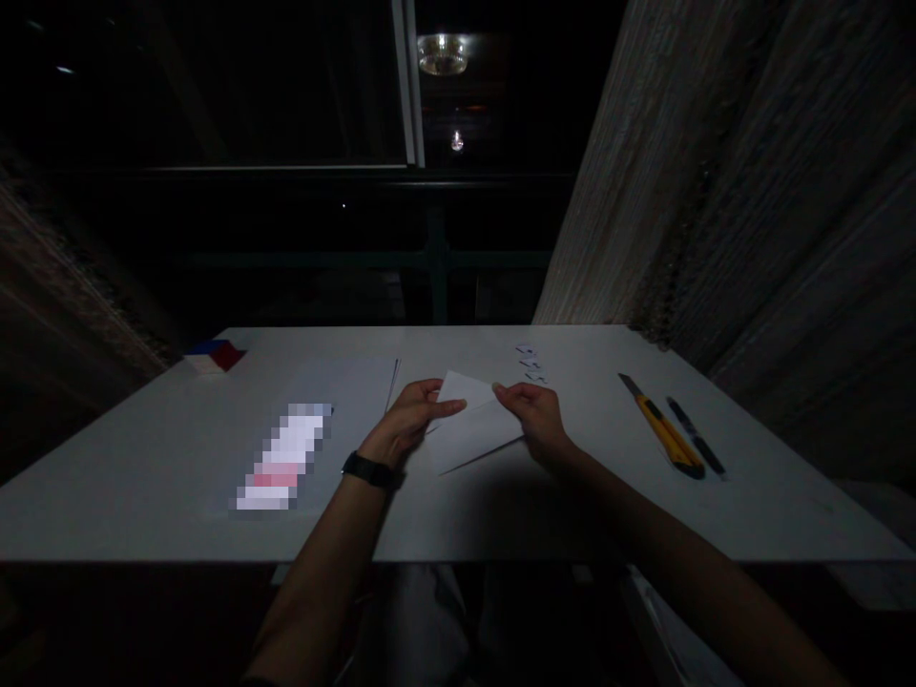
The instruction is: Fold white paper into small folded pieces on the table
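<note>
Between my two hands is a folded sheet of white paper (476,431), held just above the white table (572,520). My left hand (413,415), with a dark band on its wrist, pinches the paper's left side, thumb on top. At the upper right edge, my right hand (535,415) grips the same paper between thumb and fingers. One flap stands up toward the top, and a lower edge hangs over its own shadow. The fingers beneath the paper are partly hidden.
A lit, blurred-out phone (286,458) lies on a stack of white paper (362,382) at left. Behind it sits a puzzle cube (215,356). Small marked paper pieces (530,364) lie beyond my right hand. A yellow utility knife (665,431) and a black pen (694,436) lie right.
</note>
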Tool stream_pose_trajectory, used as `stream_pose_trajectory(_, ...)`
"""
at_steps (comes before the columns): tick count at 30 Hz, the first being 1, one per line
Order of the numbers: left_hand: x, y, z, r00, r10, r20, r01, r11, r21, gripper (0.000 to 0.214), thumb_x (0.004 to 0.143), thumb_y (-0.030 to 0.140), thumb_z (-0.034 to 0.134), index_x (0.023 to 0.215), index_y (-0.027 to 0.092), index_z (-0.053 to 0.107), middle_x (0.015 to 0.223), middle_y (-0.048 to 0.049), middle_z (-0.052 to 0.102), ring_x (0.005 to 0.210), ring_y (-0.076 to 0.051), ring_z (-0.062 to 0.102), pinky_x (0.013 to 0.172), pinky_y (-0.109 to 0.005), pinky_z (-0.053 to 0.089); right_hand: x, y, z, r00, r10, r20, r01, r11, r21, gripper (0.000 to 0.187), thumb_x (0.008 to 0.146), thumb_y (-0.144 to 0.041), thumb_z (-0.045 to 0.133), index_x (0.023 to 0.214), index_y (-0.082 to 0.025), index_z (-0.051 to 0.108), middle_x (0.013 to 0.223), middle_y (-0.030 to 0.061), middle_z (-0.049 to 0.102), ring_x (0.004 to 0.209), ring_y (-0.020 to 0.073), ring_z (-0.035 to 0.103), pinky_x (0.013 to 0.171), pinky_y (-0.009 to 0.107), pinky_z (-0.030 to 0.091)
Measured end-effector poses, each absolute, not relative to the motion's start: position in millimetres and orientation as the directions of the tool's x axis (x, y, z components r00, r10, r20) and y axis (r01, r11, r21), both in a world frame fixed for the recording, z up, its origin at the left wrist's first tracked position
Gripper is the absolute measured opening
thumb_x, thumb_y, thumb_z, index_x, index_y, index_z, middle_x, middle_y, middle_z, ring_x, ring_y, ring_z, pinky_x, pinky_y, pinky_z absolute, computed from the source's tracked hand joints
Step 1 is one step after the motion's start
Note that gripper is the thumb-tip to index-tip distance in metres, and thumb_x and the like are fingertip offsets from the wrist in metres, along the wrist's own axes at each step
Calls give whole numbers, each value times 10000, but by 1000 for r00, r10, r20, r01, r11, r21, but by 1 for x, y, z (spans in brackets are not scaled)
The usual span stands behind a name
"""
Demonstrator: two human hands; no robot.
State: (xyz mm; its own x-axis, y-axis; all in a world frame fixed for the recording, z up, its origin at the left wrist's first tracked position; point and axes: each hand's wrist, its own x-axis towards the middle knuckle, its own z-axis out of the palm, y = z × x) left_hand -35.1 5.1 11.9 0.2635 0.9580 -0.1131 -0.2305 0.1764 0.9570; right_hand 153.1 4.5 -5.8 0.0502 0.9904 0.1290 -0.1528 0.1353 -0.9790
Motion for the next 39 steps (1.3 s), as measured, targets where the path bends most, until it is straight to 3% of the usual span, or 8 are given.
stream_pose_trajectory(13, -39, 8, 9, 364, 924, -117, -215, 205, 955, 376, 592, 228, 771, 914, 94, 631, 783, -76, 680, 638, -128, 629, 559, -207, 479, 156, 7, -6, 66, 997, 48, -232, 62, -971, 324, 525, -418, 765, 516, -146, 590, 464, -16, 555, 424, 99, 458, 440, 240, 322)
stream_pose_trajectory(22, -39, 7, 9, 283, 943, -174, -192, 233, 953, 336, 580, 247, 777, 849, 108, 631, 761, -64, 671, 596, -111, 616, 516, -184, 478, 156, 9, -8, 73, 997, 4, -274, 24, -961, 302, 486, -385, 785, 493, -150, 596, 472, -15, 570, 426, 103, 469, 451, 248, 329)
stream_pose_trajectory(28, -40, 6, 9, 307, 932, -190, -129, 238, 963, 399, 500, 165, 814, 838, 101, 612, 702, -39, 657, 555, -96, 601, 479, -161, 451, 159, 14, -9, 127, 992, 5, -277, 40, -960, 290, 480, -367, 790, 481, -154, 593, 453, -25, 555, 421, 106, 469, 454, 253, 337)
stream_pose_trajectory(39, -40, 7, 12, 188, 955, -231, -59, 245, 968, 316, 539, 288, 796, 700, 106, 594, 570, 10, 574, 439, -50, 499, 375, -138, 376, 163, 16, -8, 139, 990, -17, -322, 29, -946, 286, 465, -354, 803, 499, -152, 603, 478, -15, 582, 435, 119, 500, 456, 258, 359)
